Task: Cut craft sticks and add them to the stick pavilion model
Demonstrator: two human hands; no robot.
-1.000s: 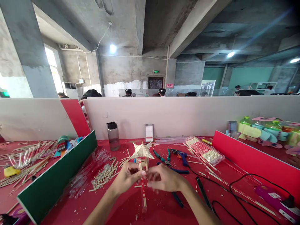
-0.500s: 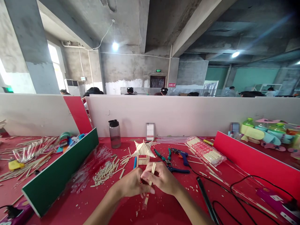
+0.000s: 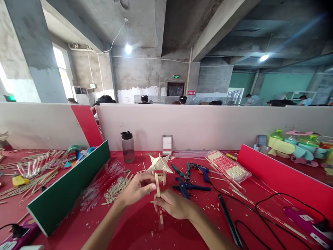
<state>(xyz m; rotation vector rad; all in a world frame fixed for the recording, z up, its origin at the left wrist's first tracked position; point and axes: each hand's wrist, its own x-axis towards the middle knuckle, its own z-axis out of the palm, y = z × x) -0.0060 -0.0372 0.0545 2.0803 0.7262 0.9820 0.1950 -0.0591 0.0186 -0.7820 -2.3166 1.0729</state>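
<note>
A pair of wooden chopsticks (image 3: 157,185) with a red-printed wrapper end stands nearly upright over the red table (image 3: 135,229). My right hand (image 3: 171,205) is closed round its lower part. My left hand (image 3: 135,187) pinches its upper end with thumb and fingers. Just behind the hands stands a small pavilion model (image 3: 159,166) built of sticks, with a star-shaped roof.
Cut stick pieces (image 3: 117,189) lie left of the hands, beside clear wrappers and a green divider board (image 3: 67,194). Blue cutters (image 3: 188,185), green pliers (image 3: 179,172), a glue gun (image 3: 201,171), a chopstick packet (image 3: 227,166) and black cables (image 3: 260,211) lie right. A bottle (image 3: 127,147) stands behind.
My hands turned the chopsticks upright and drew apart along them: the left rose to the top end, the right dropped lower. The camera shifted slightly.
</note>
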